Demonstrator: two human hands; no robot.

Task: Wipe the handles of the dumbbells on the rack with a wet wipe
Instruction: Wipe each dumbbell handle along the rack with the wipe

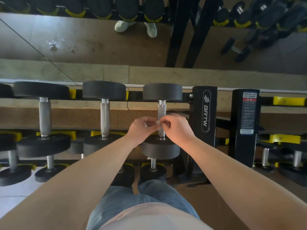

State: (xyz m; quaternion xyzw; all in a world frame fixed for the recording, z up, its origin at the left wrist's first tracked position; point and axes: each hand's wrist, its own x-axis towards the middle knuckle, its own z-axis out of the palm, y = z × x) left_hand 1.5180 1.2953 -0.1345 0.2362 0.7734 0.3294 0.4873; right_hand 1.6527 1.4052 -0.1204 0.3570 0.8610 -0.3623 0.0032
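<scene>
In the head view, the left hand (142, 128) and right hand (176, 127) meet just in front of the rightmost handle (161, 112) on the top tier. The fingers of both are curled, pinching a small pale scrap (157, 122) between them. It is probably the wet wipe being readied, though it is too small to tell. Next it would need spreading and wrapping round that knurled bar. The middle handle (105, 117) and left handle (44, 115) wait alongside, and the rack upright (205, 110) crowds the right side.
</scene>
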